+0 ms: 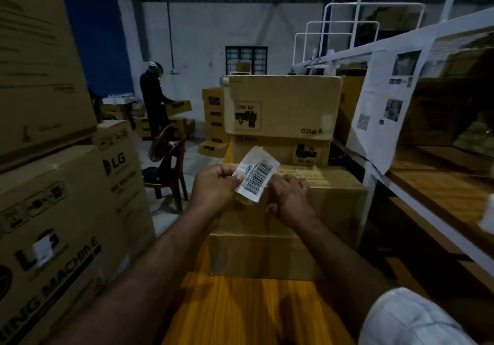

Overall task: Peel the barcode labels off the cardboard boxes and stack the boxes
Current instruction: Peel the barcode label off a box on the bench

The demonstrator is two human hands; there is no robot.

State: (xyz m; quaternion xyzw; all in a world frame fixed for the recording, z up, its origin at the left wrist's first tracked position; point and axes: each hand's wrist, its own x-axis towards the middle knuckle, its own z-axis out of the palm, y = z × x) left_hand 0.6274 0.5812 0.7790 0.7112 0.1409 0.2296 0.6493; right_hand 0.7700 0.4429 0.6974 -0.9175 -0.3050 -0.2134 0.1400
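- While the left hand [213,189], fingers curled, pinches the white rectangular barcode label [258,177], the paper curls above the matte cardboard box [334,200].
- The right hand [292,197], fingers curled, meets the label's other edge; its grip is unclear.
- The box tops a lower carton [262,256] on the orange wood-grain bench [240,312].

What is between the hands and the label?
Nothing visible. The left hand already pinches the label, and the right hand rests on the box right beside it.
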